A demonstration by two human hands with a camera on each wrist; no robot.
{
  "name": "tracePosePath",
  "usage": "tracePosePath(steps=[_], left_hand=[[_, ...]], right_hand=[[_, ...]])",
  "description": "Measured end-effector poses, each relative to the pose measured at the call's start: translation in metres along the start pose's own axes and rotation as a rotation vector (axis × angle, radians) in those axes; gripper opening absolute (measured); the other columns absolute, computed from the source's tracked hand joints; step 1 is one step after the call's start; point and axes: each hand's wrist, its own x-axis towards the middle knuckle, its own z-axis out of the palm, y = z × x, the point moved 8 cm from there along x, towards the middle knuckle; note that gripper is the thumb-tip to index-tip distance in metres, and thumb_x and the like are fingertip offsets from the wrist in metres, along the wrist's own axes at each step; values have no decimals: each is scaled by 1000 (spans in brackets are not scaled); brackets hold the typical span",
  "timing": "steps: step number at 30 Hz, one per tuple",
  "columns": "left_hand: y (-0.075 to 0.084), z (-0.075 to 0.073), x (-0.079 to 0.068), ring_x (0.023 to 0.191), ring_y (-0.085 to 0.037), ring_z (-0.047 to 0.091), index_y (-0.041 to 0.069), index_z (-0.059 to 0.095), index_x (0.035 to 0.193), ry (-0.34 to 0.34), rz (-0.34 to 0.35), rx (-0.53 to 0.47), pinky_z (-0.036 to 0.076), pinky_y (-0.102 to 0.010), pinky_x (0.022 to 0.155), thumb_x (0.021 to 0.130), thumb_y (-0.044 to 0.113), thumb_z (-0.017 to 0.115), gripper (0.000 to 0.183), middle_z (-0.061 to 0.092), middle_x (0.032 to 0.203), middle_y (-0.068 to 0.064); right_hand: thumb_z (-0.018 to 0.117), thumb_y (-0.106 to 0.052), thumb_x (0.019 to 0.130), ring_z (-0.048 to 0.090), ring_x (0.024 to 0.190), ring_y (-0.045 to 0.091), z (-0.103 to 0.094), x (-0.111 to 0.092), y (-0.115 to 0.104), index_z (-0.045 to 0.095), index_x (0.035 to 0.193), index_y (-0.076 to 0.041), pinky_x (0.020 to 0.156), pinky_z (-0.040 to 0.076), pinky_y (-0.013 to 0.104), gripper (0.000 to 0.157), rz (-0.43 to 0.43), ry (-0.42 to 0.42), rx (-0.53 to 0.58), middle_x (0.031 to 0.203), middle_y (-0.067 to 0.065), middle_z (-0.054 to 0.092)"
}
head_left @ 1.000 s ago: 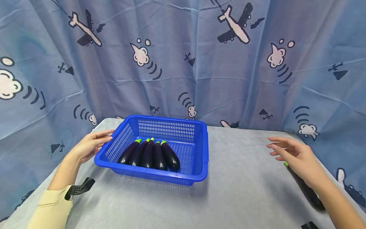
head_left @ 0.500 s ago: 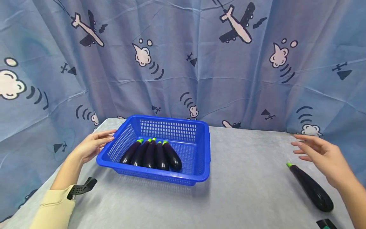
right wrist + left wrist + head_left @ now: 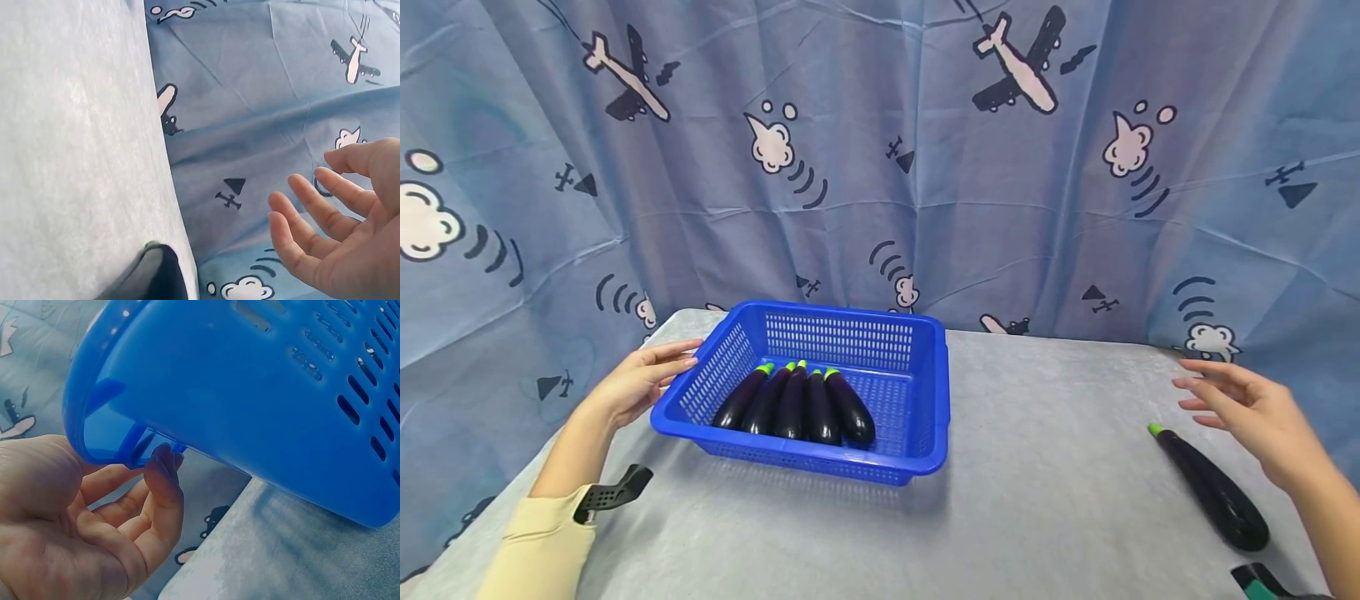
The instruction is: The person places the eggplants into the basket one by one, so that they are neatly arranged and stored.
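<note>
In the head view, my left hand (image 3: 638, 383) is at the left side of a blue plastic basket (image 3: 946, 392), fingers loosely extended to its rim. The left wrist view shows those fingertips (image 3: 164, 459) right at the underside of the basket's lip (image 3: 76, 419). Several dark purple eggplants (image 3: 790, 404) with green stem ends lie side by side inside. My right hand (image 3: 1262, 417) hovers at the far right, fingers spread and relaxed around nothing. Just left of it, a single eggplant (image 3: 1213, 492) lies on the table; its green tip (image 3: 152, 244) shows in the right wrist view.
A pale grey cloth covers the table (image 3: 1037, 433), its right edge running close past the lone eggplant. Behind hangs a blue curtain (image 3: 850, 167) printed with planes and clouds. Black camera straps (image 3: 613, 493) sit at the wrists.
My right hand has moved right, away from above the loose eggplant, so that the eggplant now shows whole. The left hand and the basket stay about where they were.
</note>
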Motion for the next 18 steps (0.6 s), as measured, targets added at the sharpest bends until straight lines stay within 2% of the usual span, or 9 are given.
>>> tracePosePath(steps=[3,4,6,8,9,13,15,16,18], left_hand=[[0,0,1,102,-5,71,1,39,161,-2,0,-7,62,-28,85,109,18,59,58,72,111,15],[0,1,1,102,-5,71,0,39,161,-3,0,-7,62,-28,85,109,18,59,58,72,111,15],[0,1,1,101,-5,71,-1,37,161,-2,0,0,62,-27,85,110,18,59,59,72,111,15],[0,1,0,102,-4,71,-2,36,161,-2,1,7,62,-27,85,110,18,59,60,72,111,16],[1,1,0,101,-4,70,-2,36,161,-2,2,10,62,-27,85,110,18,59,60,72,110,16],[2,2,0,102,-4,70,-3,36,161,-3,7,11,62,-27,85,110,18,59,59,72,111,16],[2,2,0,101,-5,71,-3,36,161,-4,9,7,62,-27,85,110,17,59,60,72,111,16],[2,2,0,101,-5,71,-4,36,161,-5,10,5,62,-27,85,110,17,59,60,72,111,16],[2,2,0,101,-5,71,-4,35,161,-6,10,-3,62,-28,84,110,17,59,60,72,111,15]], right_hand=[[53,-18,112,63,81,-14,0,1,8,55,119,-47,66,56,13,30,31,-33,-57,98,-42,56],[53,-19,113,62,81,-14,0,2,11,57,123,-41,66,56,14,25,43,-48,-78,98,-43,55],[52,-21,113,61,81,-14,0,3,17,61,130,-23,66,57,16,20,64,-71,-124,98,-42,52],[51,-22,113,60,81,-14,0,4,23,57,136,-2,66,57,17,31,83,-89,-156,98,-41,51],[51,-22,113,60,81,-13,-1,5,26,55,137,4,66,57,18,36,88,-93,-164,98,-40,51],[52,-21,113,60,80,-13,-5,6,39,55,136,5,66,57,19,35,117,-100,-181,100,-34,56],[52,-22,113,60,79,-13,-6,6,45,54,138,6,67,58,21,38,143,-113,-200,105,-14,69],[51,-24,113,61,80,-10,-6,7,48,51,141,9,67,59,23,43,162,-128,-213,109,2,73],[50,-25,114,67,85,0,-4,7,53,39,146,17,69,60,26,55,193,-164,-246,123,35,66]])
